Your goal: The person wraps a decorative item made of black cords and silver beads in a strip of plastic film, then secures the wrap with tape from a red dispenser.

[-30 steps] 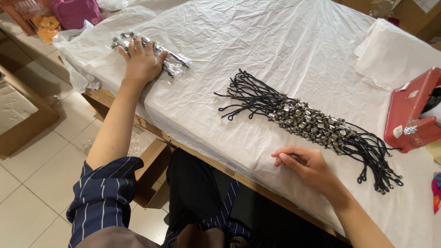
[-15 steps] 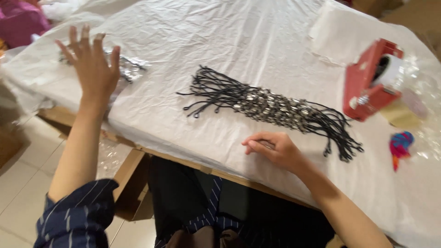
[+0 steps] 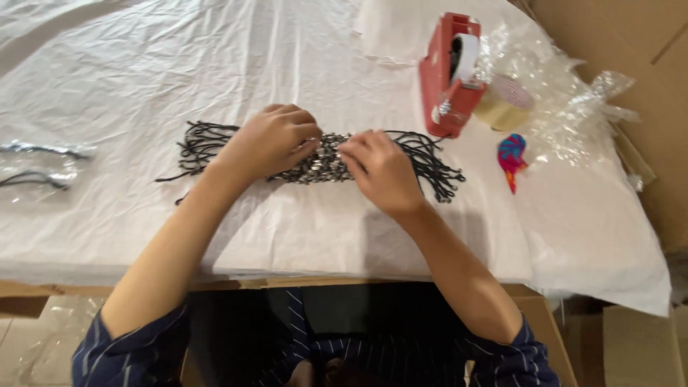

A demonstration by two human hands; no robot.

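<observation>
Your left hand (image 3: 276,140) has come off the far packet onto the cords (image 3: 319,159); your right hand (image 3: 380,170) too, both with fingers curled, pinching the beaded middle.

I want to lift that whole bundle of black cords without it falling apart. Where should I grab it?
Probably at the silvery beaded middle of the bundle of black cords, from above with both hands. The cords are packed together there, while the looped ends fan out loose on either side. The left hand and right hand already rest there.

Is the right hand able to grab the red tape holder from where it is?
Probably yes. The right hand rests on the black cord bundle, and only bare white sheet lies between it and the red tape dispenser.
</observation>
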